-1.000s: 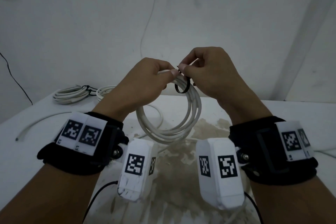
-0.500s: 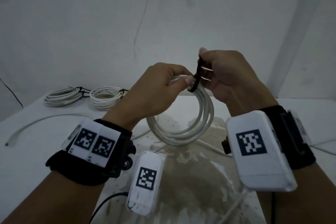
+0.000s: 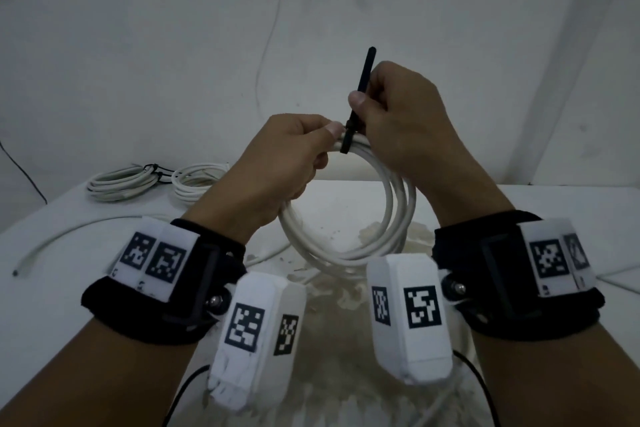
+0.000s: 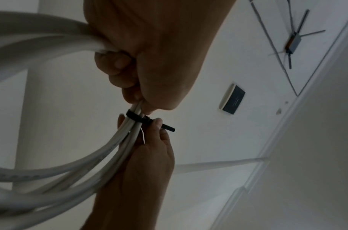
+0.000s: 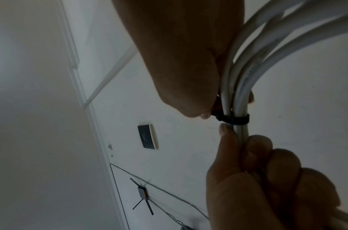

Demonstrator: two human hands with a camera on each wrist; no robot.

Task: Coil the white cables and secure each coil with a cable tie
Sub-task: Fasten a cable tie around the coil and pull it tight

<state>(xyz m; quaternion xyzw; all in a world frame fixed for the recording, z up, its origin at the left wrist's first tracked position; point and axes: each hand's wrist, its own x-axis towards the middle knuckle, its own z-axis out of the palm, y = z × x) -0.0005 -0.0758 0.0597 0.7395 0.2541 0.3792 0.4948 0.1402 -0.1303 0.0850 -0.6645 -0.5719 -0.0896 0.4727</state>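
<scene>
Above table [image 3: 519,204] centre: cinching tie.
Left hand [image 3: 287,163] grips coil [image 3: 398,218]; right hand [image 3: 398,114] pinches cable tie [image 3: 360,94] tail. Risk: slack band, loops slip out.

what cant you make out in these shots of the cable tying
- Locking head of the thin black plastic cable tie: in the head view it sits between both thumbs; the wrist views are too dim to show it.
- Top of the round coil of white cable: covered by the left hand and right hand.
- Ties on the two finished white coils at the table's far left: too small.
- Small dark box on the ceiling: markings unreadable.
</scene>
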